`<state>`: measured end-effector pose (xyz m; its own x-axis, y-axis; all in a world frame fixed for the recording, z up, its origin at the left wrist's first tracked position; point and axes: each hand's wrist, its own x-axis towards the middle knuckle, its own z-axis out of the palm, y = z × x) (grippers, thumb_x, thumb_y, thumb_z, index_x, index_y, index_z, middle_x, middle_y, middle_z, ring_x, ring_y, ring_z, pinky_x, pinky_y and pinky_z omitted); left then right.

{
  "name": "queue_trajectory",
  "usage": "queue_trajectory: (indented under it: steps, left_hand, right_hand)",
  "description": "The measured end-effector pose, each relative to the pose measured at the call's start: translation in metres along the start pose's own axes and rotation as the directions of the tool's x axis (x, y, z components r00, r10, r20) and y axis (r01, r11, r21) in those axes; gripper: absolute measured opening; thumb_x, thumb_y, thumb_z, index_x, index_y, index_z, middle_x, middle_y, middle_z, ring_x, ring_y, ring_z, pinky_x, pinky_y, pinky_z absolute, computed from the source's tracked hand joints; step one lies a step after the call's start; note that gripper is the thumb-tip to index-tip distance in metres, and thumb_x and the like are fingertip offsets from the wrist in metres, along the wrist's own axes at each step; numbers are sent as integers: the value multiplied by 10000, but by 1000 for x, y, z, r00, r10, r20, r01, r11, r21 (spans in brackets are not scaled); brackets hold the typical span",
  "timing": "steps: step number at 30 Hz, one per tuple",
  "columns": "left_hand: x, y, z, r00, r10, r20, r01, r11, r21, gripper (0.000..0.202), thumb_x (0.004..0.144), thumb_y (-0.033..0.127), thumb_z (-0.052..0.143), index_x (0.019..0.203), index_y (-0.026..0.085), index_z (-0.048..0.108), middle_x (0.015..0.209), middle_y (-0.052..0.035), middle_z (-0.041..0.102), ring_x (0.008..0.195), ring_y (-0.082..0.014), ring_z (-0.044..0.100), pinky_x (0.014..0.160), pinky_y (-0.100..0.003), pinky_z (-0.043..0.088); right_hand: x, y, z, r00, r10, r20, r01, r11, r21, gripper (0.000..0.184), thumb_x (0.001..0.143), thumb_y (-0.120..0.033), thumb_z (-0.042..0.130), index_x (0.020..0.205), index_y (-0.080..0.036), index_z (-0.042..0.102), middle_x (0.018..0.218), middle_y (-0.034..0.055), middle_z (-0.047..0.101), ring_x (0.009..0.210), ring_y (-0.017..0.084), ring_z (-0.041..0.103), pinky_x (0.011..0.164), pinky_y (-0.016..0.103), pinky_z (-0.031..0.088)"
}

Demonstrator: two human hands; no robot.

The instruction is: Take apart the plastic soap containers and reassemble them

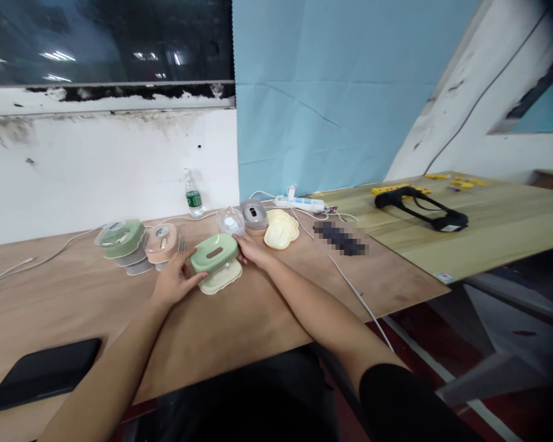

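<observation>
Plywood tabletop [239, 313], field notes: your left hand [177, 279] came in from the near left, palm turned inward, fingers extended and slightly curved against the near-left side of the sage-green slotted lid [214, 252]. Your right hand [253, 252] reached from the near right, with its fingers against the lid's far-right end. You held the lid between both hands, neither fist clenched; how firm the grip was, you couldn't tell from this view. A black sleeve [396, 399] covered your right upper arm.

The lid sat on a cream dish [221, 277], mid-table and directly ahead of you. To its left stood a green-topped stack [120, 238] and a peach lidded piece [161, 239]. Farther off lay a clear piece [230, 221], a grey piece [253, 215] and a pile of pale yellow pieces [281, 230]. A black tablet [41, 374] lay near your left forearm.

Labels: the water bottle [193, 195] by the wall had a green label, its writing too small to read. A pixelated patch [341, 238] hid whatever lay right of the yellow pile. You could read no brand on the white power strip [299, 202].
</observation>
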<state>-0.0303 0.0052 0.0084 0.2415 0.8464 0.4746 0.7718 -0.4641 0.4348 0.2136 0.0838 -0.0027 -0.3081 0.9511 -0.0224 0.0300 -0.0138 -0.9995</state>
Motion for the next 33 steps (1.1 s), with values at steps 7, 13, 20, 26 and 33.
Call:
queue_trajectory:
  steps: [7,13,20,26,33]
  left_hand:
    - [0,4,-1,992,-65,105,54,994,100,707,728,683,555,1235,190,556,825,-39,652,683,-191,605,666,-312,475]
    - [0,1,1,983,-49,178,16,983,182,722,685,718,570,1198,211,593,806,-46,679,749,-232,646,690,-314,478]
    - [0,1,-4,970,-27,242,-15,985,169,780,653,695,616,1271,225,540,923,-57,700,820,-260,659,695,-327,487]
    - [1,0,-8,939,31,343,-55,997,60,787,635,654,662,1296,253,512,1163,-64,651,934,-270,640,754,-344,499]
    - [0,1,-5,939,37,342,-27,999,-35,809,622,580,707,1320,231,493,1219,-86,620,1005,-300,619,803,-383,505]
  right_hand:
    - [-4,-2,-7,980,-194,-42,159,895,-417,525,934,-460,317,527,-187,505,429,-17,509,433,106,486,444,216,339]
    - [-6,0,-11,978,-208,26,192,839,-509,555,940,-465,297,495,-204,500,416,-16,509,456,128,504,536,250,383]
    - [1,9,-23,981,-182,65,184,776,-603,470,871,-469,472,504,-186,547,402,-18,518,421,119,492,491,233,347]
    - [-1,8,-24,969,-192,156,247,748,-616,430,841,-529,515,613,-183,628,470,-24,562,452,115,487,495,222,316]
    - [-3,2,-20,934,-236,270,358,592,-722,469,844,-538,521,567,-166,590,533,-28,545,490,90,417,517,220,245]
